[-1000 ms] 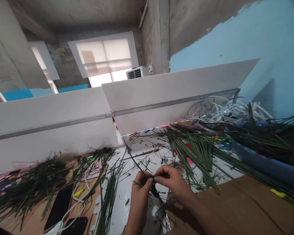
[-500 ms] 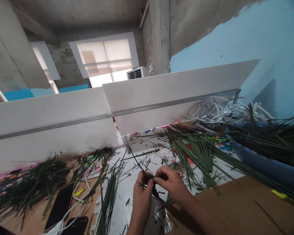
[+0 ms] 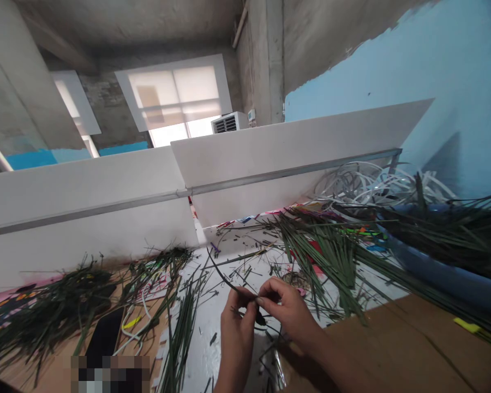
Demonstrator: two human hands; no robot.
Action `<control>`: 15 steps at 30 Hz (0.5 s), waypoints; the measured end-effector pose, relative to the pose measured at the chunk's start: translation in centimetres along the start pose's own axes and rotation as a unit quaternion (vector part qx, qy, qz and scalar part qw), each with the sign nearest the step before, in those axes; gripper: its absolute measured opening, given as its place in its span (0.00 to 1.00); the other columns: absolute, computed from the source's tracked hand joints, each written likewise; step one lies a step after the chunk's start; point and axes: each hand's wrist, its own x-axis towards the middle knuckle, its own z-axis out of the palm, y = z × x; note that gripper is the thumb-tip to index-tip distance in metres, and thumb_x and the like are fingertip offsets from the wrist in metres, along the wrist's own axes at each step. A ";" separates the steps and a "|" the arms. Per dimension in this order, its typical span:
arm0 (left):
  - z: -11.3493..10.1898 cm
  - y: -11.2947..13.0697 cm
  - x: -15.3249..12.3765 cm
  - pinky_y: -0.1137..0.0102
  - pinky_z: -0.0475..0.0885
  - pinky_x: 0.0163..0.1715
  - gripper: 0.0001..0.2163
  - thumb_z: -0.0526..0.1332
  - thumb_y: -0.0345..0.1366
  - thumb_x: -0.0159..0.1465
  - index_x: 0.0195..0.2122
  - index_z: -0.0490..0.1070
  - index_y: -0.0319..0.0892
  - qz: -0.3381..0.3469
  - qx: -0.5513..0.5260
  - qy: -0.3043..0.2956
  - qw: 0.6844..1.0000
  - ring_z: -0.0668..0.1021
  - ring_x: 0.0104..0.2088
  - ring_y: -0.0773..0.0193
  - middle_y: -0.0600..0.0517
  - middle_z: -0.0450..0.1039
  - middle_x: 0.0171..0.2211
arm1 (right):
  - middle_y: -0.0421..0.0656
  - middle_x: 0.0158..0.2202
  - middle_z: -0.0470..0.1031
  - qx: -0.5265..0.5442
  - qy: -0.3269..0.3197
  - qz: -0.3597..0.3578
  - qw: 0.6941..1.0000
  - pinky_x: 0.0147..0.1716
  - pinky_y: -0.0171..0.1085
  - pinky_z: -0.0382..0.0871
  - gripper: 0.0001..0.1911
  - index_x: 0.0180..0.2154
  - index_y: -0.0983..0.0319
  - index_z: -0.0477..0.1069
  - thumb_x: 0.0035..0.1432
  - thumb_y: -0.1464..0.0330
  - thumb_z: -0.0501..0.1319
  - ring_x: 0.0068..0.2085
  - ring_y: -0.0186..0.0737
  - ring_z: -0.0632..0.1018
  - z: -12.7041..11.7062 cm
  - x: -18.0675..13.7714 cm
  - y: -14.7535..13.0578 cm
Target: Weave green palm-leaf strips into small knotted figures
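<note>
My left hand (image 3: 238, 323) and my right hand (image 3: 285, 307) meet above the white tabletop, fingertips pinched together. Between them is a thin dark green leaf strip (image 3: 223, 277), one end of which sticks out up and to the left. Under the fingertips hangs a small dark woven-looking piece (image 3: 261, 318); the fingers partly cover it, so its shape cannot be made out. A bundle of long green leaf strips (image 3: 184, 333) lies left of my left hand. Beyond my right hand, a fan of wider green strips (image 3: 327, 251) is spread out.
At the right stands a blue basin (image 3: 433, 267) full of leaf strips, with coiled white strips (image 3: 364, 183) behind. A brown board (image 3: 413, 344) lies at front right. Left are a leaf heap (image 3: 61, 300), a black phone (image 3: 106, 330) and a white cable (image 3: 147, 308). White panels (image 3: 270, 158) border the back.
The strip's free end has swung lower and bends more in a curve. Both hands stay in nearly the same place, fingertips still together.
</note>
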 end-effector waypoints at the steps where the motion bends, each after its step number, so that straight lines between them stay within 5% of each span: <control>1: 0.0 -0.1 0.1 0.72 0.71 0.27 0.05 0.65 0.37 0.56 0.30 0.71 0.43 -0.002 -0.011 0.000 1.000 0.74 0.26 0.64 0.54 0.72 0.25 | 0.39 0.28 0.70 0.005 0.004 0.002 1.000 0.32 0.37 0.64 0.04 0.27 0.60 0.71 0.52 0.67 0.63 0.32 0.40 0.72 0.0 0.0 -0.1; 15: 0.1 -0.3 0.0 0.71 0.72 0.26 0.07 0.67 0.36 0.57 0.32 0.70 0.42 -0.037 -0.113 -0.016 0.993 0.74 0.24 0.66 0.55 0.72 0.26 | 0.39 0.28 0.70 -0.011 -0.016 -0.017 1.000 0.31 0.36 0.62 0.03 0.28 0.61 0.73 0.52 0.68 0.64 0.32 0.39 0.72 -0.7 0.2 -0.7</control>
